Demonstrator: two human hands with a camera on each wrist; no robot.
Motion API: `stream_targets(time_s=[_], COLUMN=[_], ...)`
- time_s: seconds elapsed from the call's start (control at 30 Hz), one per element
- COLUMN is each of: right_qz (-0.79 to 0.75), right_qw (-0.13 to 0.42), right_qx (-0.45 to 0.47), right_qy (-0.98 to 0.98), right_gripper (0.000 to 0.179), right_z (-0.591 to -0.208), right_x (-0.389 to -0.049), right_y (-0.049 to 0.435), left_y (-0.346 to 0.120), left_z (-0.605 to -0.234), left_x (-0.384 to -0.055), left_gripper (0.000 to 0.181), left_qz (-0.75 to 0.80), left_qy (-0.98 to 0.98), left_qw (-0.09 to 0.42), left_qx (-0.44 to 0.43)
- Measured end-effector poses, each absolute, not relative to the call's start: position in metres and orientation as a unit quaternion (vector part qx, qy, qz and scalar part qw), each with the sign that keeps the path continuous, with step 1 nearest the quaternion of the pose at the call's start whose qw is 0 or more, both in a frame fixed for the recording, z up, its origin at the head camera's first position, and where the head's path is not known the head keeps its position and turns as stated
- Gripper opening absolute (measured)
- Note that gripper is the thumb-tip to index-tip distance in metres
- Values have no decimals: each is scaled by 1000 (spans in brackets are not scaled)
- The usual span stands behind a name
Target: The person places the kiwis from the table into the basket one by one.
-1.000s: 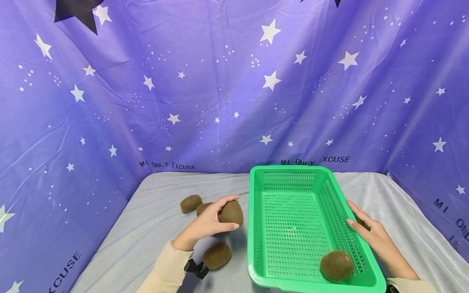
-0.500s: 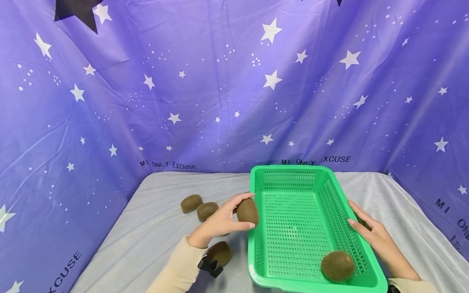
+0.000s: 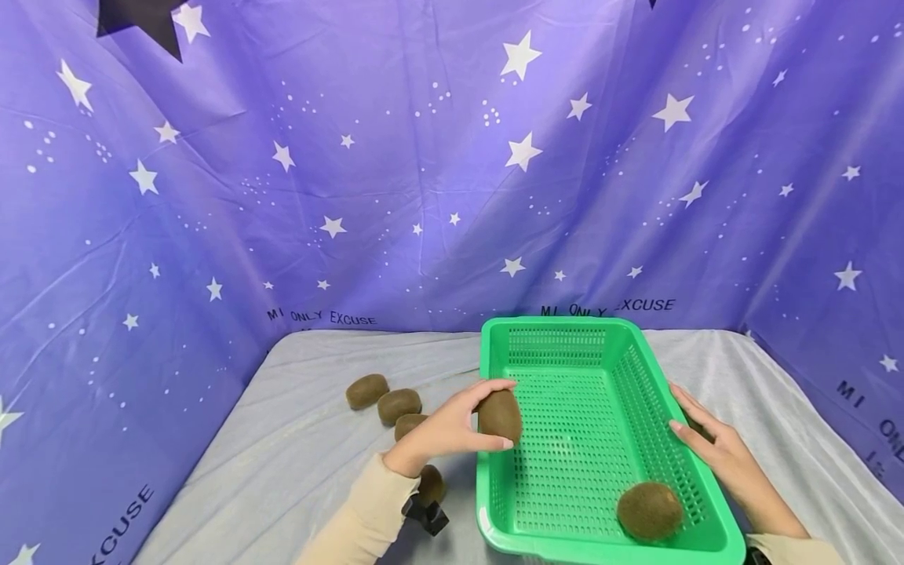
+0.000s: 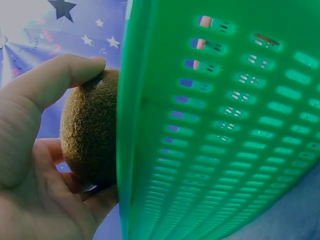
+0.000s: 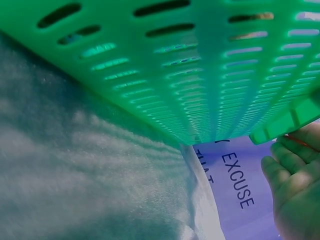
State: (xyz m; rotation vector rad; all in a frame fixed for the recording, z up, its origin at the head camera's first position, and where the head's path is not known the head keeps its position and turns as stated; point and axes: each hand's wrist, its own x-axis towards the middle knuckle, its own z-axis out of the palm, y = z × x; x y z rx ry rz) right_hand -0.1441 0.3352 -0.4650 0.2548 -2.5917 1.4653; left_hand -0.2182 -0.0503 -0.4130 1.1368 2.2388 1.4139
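Observation:
A brown, fuzzy kiwi (image 3: 500, 417) is in my left hand (image 3: 452, 424), held between thumb and fingers at the left rim of a green plastic basket (image 3: 607, 553). In the left wrist view, the held kiwi (image 4: 90, 127) sits right beside the basket wall (image 4: 145, 100). My right hand (image 3: 727, 463) holds the basket's right rim, thumb on top; in the right wrist view its fingers (image 5: 285, 160) reach under the rim. Another kiwi (image 3: 650, 512) lies inside the basket at the near right corner.
Left of the basket, several kiwis lie on the grey cloth: one at the back (image 3: 367, 391), another beside it (image 3: 399, 406), one partly behind my left hand (image 3: 410, 425), and a nearer one (image 3: 432, 482) partly behind the wrist. A purple starry curtain (image 3: 424, 157) surrounds the table.
My left hand has carried its kiwi rightward from the group on the cloth to the basket's left rim. My right hand and the basket have stayed put.

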Motion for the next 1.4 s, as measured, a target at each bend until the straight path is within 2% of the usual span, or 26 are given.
stream_targets(time_s=[0.33, 0.57, 0.67, 0.8, 1.4], right_qz=[493, 495, 492, 492, 491], right_qw=[88, 83, 83, 86, 83], right_qx=[92, 91, 87, 87, 91], right_qy=[-861, -860, -862, -862, -862], right_gripper=[56, 55, 56, 56, 56], right_z=[-464, -465, -465, -465, -466], right_x=[-144, -145, -144, -144, -144], right_y=[334, 333, 334, 334, 334], left_y=[-42, -41, -41, -42, -52], left_z=[-387, -414, -419, -421, -419], left_x=[-200, -212, -216, -217, -219], left_gripper=[71, 74, 70, 63, 57], left_qz=[455, 435, 438, 441, 472], left_qy=[780, 786, 777, 767, 752], left_qw=[122, 108, 103, 96, 99], left_qx=[413, 425, 441, 457, 450])
